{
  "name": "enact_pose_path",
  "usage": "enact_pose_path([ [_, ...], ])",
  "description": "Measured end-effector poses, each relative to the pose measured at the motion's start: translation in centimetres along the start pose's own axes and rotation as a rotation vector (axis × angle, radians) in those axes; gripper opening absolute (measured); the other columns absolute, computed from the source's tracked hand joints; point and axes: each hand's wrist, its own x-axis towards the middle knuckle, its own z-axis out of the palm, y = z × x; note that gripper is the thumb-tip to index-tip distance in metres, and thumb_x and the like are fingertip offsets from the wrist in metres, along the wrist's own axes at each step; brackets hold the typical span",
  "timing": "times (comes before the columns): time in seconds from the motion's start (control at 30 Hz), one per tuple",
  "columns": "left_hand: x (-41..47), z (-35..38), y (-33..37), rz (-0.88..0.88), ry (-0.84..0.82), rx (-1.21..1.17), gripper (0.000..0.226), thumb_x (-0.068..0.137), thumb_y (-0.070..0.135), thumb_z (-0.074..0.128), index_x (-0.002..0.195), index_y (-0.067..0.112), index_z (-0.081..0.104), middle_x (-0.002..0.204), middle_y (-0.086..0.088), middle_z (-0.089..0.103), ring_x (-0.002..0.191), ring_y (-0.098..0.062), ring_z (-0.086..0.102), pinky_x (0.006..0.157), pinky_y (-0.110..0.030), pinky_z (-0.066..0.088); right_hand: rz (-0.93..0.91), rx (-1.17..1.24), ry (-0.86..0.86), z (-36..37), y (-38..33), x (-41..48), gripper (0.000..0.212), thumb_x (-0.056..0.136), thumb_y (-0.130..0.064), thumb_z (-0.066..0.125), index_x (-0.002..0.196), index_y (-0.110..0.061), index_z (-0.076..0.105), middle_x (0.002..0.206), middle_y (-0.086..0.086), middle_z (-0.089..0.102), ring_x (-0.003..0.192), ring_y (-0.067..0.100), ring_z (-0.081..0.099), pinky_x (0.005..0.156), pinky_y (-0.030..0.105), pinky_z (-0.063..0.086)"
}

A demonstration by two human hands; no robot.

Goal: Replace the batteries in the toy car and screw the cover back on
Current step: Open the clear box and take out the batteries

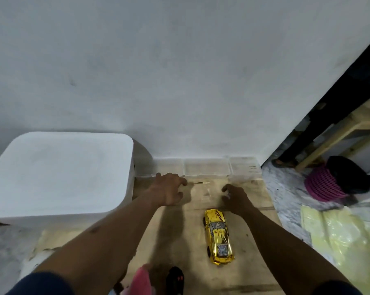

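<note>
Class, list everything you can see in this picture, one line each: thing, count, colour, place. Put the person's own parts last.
toy car: one, gold-yellow, on its wheels on the board between the arms
wooden board: one, pale brown, under the car and hands
thin tool: one, dark and pale, on the board by the left fingertips; too small to identify
clear tubs: about three, transparent, in a row against the wall
box: one, white, far left
basket: one, pink, right, something dark inside
plastic sheet: one, yellow-green, lower right
handset: one, black with red marks, bottom edge
cloth: one, pink, bottom edge
left hand: one, fingers spread, beside the tool
right hand: one, fingers curled, beyond the car; contents unclear
</note>
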Motion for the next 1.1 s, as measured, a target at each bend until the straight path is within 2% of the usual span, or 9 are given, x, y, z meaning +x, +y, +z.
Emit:
enact_pose_path([
  [0.1,0.6,0.6,0.0,-0.013,0.014,0.021,0.047,0.090,0.039,0.054,0.136,0.032,0.050,0.135,0.000,0.057,0.125,-0.024,0.052,0.098,-0.045,0.035,-0.063,-0.091,-0.020,1.1,0.0,2.3,0.025,0.093,-0.021,0.064,0.116,-0.012,0.061,0.108,0.014,0.068,0.095,0.027,0.063,0.079,0.030,0.046],
  [0.17,0.9,1.0,-0.1,-0.021,0.008,0.031,0.047,0.090,0.040,0.053,0.136,0.032,0.050,0.137,0.000,0.056,0.126,-0.023,0.051,0.100,-0.045,0.035,-0.109,-0.121,-0.008,1.8,-0.3,2.6,0.026,0.095,-0.025,0.061,0.120,-0.015,0.059,0.115,0.012,0.066,0.101,0.030,0.063,0.085,0.033,0.047],
  [0.37,1.1,1.7,-0.3,-0.075,-0.001,0.055,0.049,0.091,0.040,0.051,0.140,0.032,0.045,0.135,-0.001,0.056,0.125,-0.024,0.050,0.103,-0.048,0.035,-0.216,-0.439,0.153,2.9,0.6,1.3,0.041,0.096,-0.036,0.055,0.134,-0.019,0.053,0.118,0.010,0.060,0.105,0.032,0.059,0.075,0.044,0.056],
  [0.57,1.0,1.3,-0.5,-0.181,0.059,0.089,0.050,0.094,0.042,0.046,0.142,0.032,0.042,0.134,0.000,0.055,0.124,-0.024,0.049,0.105,-0.050,0.033,-0.227,-0.628,0.093,3.3,1.5,1.2,0.052,0.076,-0.035,0.079,0.122,-0.021,0.059,0.124,0.008,0.053,0.105,0.031,0.054,0.070,0.046,0.055],
  [0.67,0.8,0.8,-1.1,-0.252,0.100,0.099,0.048,0.095,0.039,0.043,0.142,0.030,0.042,0.133,-0.001,0.054,0.123,-0.025,0.049,0.103,-0.050,0.037,-0.232,-0.545,0.128,3.3,1.5,1.5,0.052,0.091,-0.041,0.060,0.137,-0.020,0.049,0.131,0.008,0.052,0.113,0.028,0.052,0.081,0.043,0.052],
  [0.83,0.6,-0.1,-2.1,-0.344,0.113,0.098,0.046,0.094,0.030,0.047,0.140,0.026,0.042,0.130,-0.004,0.052,0.120,-0.027,0.047,0.100,-0.047,0.039,-0.214,-0.415,0.121,2.1,1.2,1.6,0.059,0.097,-0.053,0.047,0.147,-0.024,0.037,0.138,0.002,0.045,0.123,0.021,0.046,0.093,0.039,0.047],
  [0.9,0.6,-0.4,-2.5,-0.370,0.109,0.103,0.046,0.092,0.026,0.049,0.138,0.025,0.042,0.128,-0.004,0.052,0.119,-0.027,0.047,0.098,-0.046,0.039,-0.227,-0.418,0.121,1.4,0.9,1.9,0.057,0.096,-0.055,0.046,0.144,-0.023,0.041,0.137,0.002,0.047,0.121,0.022,0.048,0.090,0.039,0.049],
  [1.0,0.5,-0.9,-3.1,-0.378,0.086,0.133,0.048,0.088,0.019,0.057,0.134,0.021,0.045,0.126,-0.007,0.051,0.118,-0.028,0.048,0.096,-0.045,0.041,-0.362,-0.344,0.210,1.2,-0.6,2.4,0.048,0.094,-0.051,0.045,0.123,-0.017,0.060,0.116,0.006,0.063,0.099,0.022,0.060,0.067,0.037,0.057],
  [1.1,0.9,-1.5,-3.8,-0.404,0.025,0.195,0.049,0.088,0.016,0.061,0.134,0.015,0.044,0.130,-0.010,0.049,0.121,-0.030,0.047,0.097,-0.043,0.042,-0.633,-0.239,0.330,1.3,-4.5,2.9,0.024,0.089,-0.028,0.065,0.105,-0.011,0.070,0.097,0.004,0.069,0.085,0.018,0.064,0.058,0.031,0.058],
])
